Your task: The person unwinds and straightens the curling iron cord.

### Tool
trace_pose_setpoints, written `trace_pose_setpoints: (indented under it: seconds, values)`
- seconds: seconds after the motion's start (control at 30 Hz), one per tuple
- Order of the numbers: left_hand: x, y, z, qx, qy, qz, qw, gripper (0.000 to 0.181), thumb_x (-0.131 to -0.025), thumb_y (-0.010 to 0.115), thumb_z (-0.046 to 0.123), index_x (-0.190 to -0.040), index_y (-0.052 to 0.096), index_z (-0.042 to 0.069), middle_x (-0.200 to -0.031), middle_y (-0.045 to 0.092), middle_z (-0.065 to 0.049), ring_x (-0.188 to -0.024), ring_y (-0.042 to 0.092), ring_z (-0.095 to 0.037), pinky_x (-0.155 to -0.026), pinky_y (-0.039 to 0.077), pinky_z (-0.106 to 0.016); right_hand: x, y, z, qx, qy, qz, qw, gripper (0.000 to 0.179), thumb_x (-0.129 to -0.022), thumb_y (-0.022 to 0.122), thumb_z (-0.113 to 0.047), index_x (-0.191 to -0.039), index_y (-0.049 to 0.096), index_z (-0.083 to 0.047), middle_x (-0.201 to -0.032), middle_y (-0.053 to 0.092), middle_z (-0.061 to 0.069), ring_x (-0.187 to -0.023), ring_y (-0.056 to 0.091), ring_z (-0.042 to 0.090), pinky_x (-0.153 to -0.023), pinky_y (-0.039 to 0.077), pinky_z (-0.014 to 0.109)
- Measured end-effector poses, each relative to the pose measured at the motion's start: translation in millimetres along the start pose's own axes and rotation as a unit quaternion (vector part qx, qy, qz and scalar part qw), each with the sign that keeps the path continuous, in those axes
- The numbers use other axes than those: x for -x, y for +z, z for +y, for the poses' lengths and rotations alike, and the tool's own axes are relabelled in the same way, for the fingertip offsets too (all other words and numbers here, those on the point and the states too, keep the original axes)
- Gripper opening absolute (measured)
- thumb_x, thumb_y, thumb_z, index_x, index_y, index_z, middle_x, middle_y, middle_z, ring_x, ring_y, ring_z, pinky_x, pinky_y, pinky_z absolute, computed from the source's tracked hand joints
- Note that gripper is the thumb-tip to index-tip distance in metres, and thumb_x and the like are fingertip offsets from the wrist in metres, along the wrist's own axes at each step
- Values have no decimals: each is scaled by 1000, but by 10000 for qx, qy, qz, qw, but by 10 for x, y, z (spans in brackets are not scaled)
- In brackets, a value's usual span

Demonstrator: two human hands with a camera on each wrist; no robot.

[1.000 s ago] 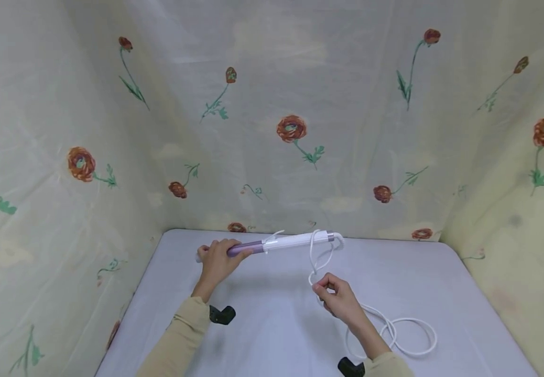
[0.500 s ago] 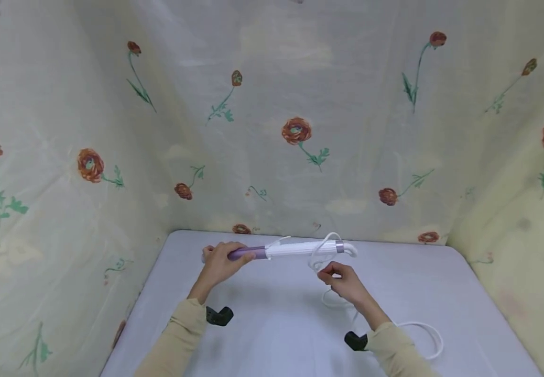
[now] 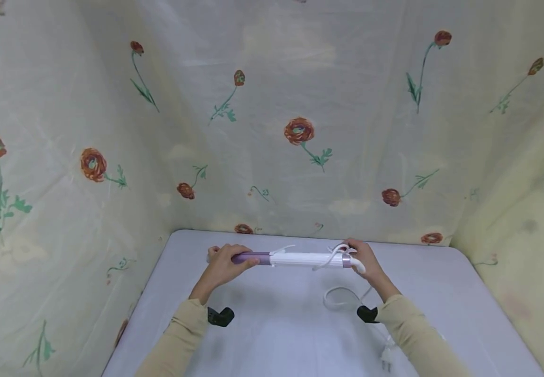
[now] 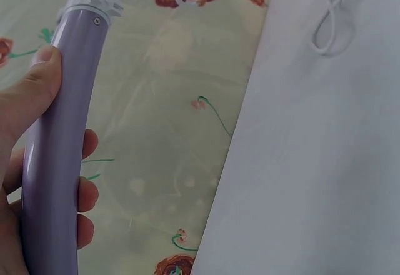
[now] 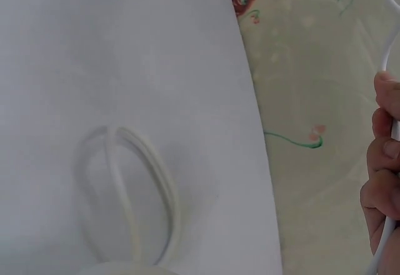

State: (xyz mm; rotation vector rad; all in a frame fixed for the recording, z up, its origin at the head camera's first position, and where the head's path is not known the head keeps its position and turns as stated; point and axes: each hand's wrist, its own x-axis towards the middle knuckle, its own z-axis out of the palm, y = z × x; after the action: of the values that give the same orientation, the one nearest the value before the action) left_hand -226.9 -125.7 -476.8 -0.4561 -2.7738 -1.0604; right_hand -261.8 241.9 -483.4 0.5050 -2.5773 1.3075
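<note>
A curling iron point(image 3: 307, 259) with a purple barrel and a white handle is held level over the far part of the table. My left hand point(image 3: 227, 264) grips the purple barrel point(image 4: 65, 125), thumb on one side and fingers wrapped round the other. At the handle's cord end, my right hand point(image 3: 366, 262) pinches the white cord point(image 5: 386, 50), its fingers curled. A loop of that cord crosses the handle near the purple ring. The handle hides part of the right fingers in the head view.
More cord lies looped on the white table point(image 3: 272, 324) below the right wrist, with a plug point(image 3: 387, 356) beside the right sleeve. Flower-printed cloth point(image 3: 300, 173) rises behind the table and at both sides.
My right hand has moved up and away, from below the handle to its cord end, carrying the cord over the handle. The plug has come into view. My left hand keeps its grip.
</note>
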Motion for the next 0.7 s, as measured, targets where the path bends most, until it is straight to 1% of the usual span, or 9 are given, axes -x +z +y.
trace_pose_setpoints:
  seconds: [0.07, 0.1, 0.17, 0.27, 0.33, 0.4, 0.47, 0.53, 0.7]
  values:
    - [3, 8, -4, 4, -14, -35, 10000, 42, -81, 67, 54, -106, 70, 20, -102, 69, 0, -90, 54, -18, -87, 16, -45, -71, -61, -12, 233, 335, -123, 9991, 9, -88, 63, -5, -94, 66, 1, -95, 68, 16, -86, 56, 12, -75, 45, 22]
    - [4, 12, -6, -10, -21, -58, 10000, 42, -81, 67, 54, -106, 69, 21, -103, 69, 0, -90, 54, -18, -87, 16, -45, -107, -92, -15, 255, 513, -173, 9982, 13, -90, 63, -10, -97, 66, 0, -97, 67, 16, -88, 56, 16, -76, 44, 23]
    - [-1, 26, -9, -45, -43, -112, 9999, 43, -80, 67, 55, -106, 70, 21, -103, 69, 0, -91, 54, -18, -88, 16, -44, -179, -158, -27, 533, 637, -249, 9962, 19, -91, 63, -20, -98, 66, -3, -96, 67, 13, -86, 56, 18, -74, 45, 24]
    - [1, 53, -9, -236, 41, -165, 9996, 43, -78, 68, 56, -104, 71, 22, -97, 69, 3, -89, 52, -16, -88, 15, -45, -274, -267, -81, 801, 491, -135, 9955, 20, -92, 62, -25, -98, 66, -6, -91, 65, 10, -79, 54, 16, -68, 44, 24]
    - [5, 79, -9, -460, 174, -178, 9986, 43, -77, 69, 57, -103, 71, 22, -93, 68, 4, -87, 51, -15, -89, 15, -47, -322, -338, -139, 826, 354, 14, 9960, 19, -93, 61, -23, -97, 65, -5, -87, 64, 10, -74, 51, 15, -63, 43, 24]
    - [16, 109, -7, -732, 332, -165, 9966, 44, -76, 69, 57, -102, 72, 22, -90, 68, 5, -85, 50, -14, -90, 16, -49, -353, -396, -206, 832, 237, 180, 9961, 19, -92, 61, -23, -96, 65, -5, -86, 64, 10, -72, 50, 14, -61, 42, 22]
    - [32, 134, -2, -909, 426, -128, 9949, 44, -75, 70, 57, -102, 72, 21, -90, 69, 4, -83, 50, -15, -90, 18, -51, -363, -437, -273, 809, 210, 248, 9962, 20, -92, 61, -24, -96, 65, -5, -85, 63, 10, -71, 49, 13, -59, 42, 22]
    - [50, 158, 0, -1006, 428, -94, 9940, 44, -75, 70, 56, -101, 72, 21, -90, 69, 4, -83, 50, -15, -90, 19, -52, -355, -455, -341, 739, 218, 220, 9968, 21, -92, 62, -26, -96, 65, -6, -86, 63, 10, -70, 49, 13, -58, 42, 22]
    - [74, 205, -6, -876, 254, -42, 9958, 41, -76, 70, 55, -99, 72, 21, -91, 70, 3, -83, 52, -16, -90, 19, -53, -289, -447, -504, 517, 257, 41, 9983, 25, -92, 61, -32, -99, 64, -9, -87, 62, 9, -62, 48, 11, -52, 40, 23]
